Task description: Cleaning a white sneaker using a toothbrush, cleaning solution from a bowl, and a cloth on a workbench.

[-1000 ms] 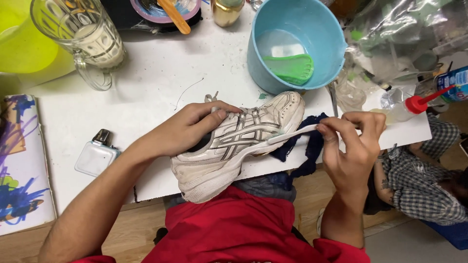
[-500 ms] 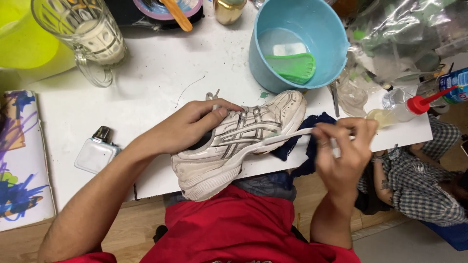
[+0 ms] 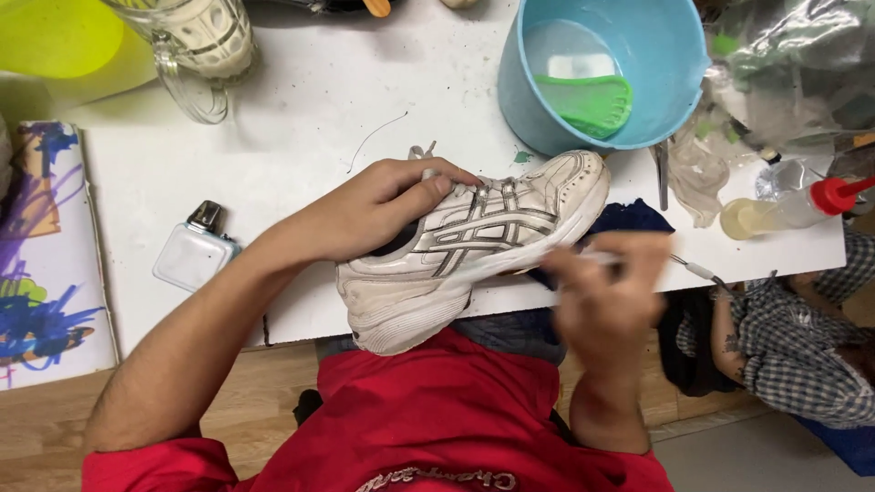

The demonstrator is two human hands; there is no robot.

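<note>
The left hand (image 3: 383, 210) grips the shoe (image 3: 474, 246); the right hand (image 3: 606, 292) (blurred, fingers closed on a thin tool) may slip and knock the bucket (image 3: 602, 73).

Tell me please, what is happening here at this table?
A person in a red shirt holds a white sneaker at the edge of a white table. The left hand grips it at the opening. The right hand, blurred by motion, works a thin tool along the sole side; what tool it is I cannot tell. Behind the shoe stands a blue bucket with a green brush inside, and a squeeze bottle lies to the right.
</note>
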